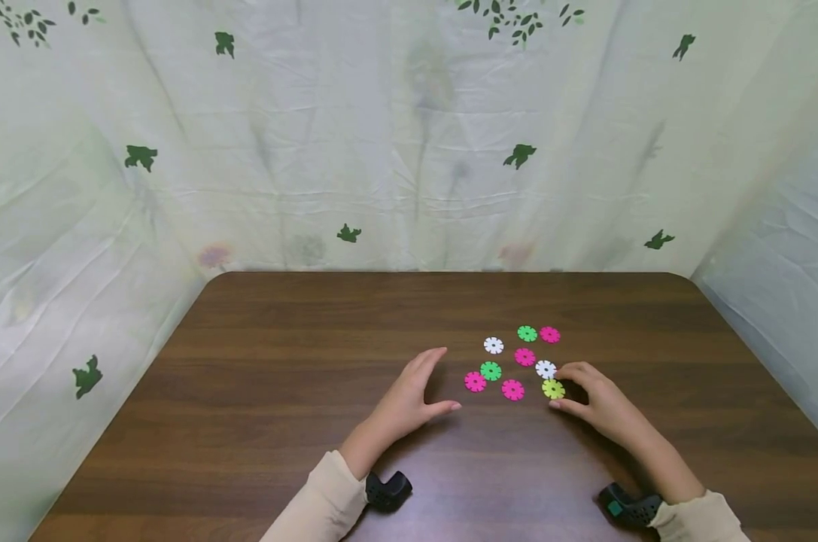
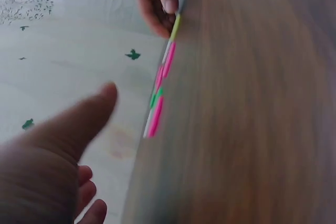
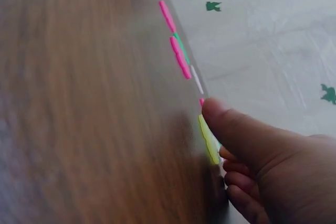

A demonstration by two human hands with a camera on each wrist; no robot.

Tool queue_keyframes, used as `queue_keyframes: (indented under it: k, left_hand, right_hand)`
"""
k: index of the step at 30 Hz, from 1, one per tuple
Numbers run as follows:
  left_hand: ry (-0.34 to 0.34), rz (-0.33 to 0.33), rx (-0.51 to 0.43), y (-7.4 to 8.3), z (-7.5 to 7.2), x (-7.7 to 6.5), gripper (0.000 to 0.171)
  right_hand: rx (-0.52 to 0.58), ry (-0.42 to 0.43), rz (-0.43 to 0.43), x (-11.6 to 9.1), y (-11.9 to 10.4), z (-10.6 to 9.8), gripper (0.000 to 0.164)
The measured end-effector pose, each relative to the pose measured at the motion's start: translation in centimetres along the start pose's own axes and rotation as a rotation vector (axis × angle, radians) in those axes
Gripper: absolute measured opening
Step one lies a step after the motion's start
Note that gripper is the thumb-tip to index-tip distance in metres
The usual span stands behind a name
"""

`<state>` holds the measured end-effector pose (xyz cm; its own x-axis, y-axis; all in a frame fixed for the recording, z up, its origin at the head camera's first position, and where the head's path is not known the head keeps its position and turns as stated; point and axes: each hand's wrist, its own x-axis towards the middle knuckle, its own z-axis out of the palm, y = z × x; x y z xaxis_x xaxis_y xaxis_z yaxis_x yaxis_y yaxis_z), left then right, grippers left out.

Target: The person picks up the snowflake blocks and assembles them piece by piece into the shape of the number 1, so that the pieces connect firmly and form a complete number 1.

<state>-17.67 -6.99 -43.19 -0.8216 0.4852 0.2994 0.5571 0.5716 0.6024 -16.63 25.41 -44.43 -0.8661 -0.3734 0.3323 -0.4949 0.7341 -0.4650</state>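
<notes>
Several small notched plastic discs lie flat on the table: a yellow disc (image 1: 554, 389), a white disc (image 1: 546, 369) just behind it, and pink, green and white ones to the left and behind. My right hand (image 1: 601, 403) is at the yellow disc, thumb at its near edge and fingers at its far edge, with the fingertips apart. From the right wrist, the yellow disc (image 3: 208, 140) shows edge-on beside the thumb. My left hand (image 1: 405, 395) holds nothing; its thumb and fingers are spread, left of the nearest pink disc (image 1: 475, 382).
The brown wooden table (image 1: 259, 406) extends around the discs. A pale curtain (image 1: 381, 150) with green bird shapes hangs behind the table and along both sides. Black wrist devices, one (image 1: 388, 492) on the left and one (image 1: 628, 506) on the right, sit by the sleeves.
</notes>
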Motion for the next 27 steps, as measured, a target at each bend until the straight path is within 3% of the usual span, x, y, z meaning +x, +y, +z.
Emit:
queue_keyframes:
  k: [10, 16, 27]
  left_hand:
    - [-0.082, -0.018, 0.040, -0.1, 2.2, 1.1, 0.069]
    - [-0.025, 0.016, 0.159, 0.1, 3.0, 1.9, 0.057]
    - [0.052, -0.044, 0.240, 0.8, 3.8, 2.8, 0.038]
  right_hand:
    - [0.028, 0.017, 0.034, -0.1, 0.1, 0.3, 0.027]
    - [0.040, 0.029, 0.049, 0.0, 0.0, 0.4, 0.025]
    - [0.131, -0.001, 0.141, 0.1, -0.3, 0.4, 0.027]
